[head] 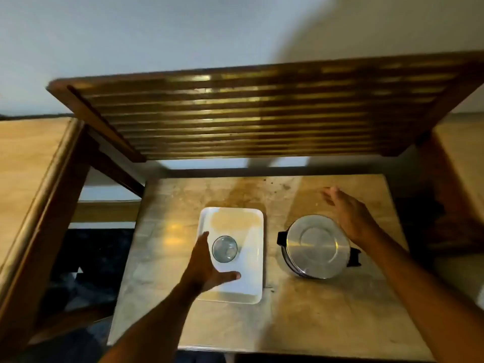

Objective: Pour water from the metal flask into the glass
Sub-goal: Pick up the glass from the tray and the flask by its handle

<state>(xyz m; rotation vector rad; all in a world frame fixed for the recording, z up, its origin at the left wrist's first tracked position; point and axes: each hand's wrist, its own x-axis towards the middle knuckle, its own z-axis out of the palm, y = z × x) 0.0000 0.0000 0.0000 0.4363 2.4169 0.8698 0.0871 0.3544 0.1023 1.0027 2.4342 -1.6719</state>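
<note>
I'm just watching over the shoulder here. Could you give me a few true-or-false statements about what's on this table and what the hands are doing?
1. The glass stands on the white tray. True.
2. The metal flask is on the tray too. False: it sits on the table, right of the tray.
3. The right hand grips the flask. False: it is open, beside it.
4. The left hand is open next to the glass. True.

Metal flask [316, 246] body hidden under lid; right fingertips [330, 193] blurred.
</note>
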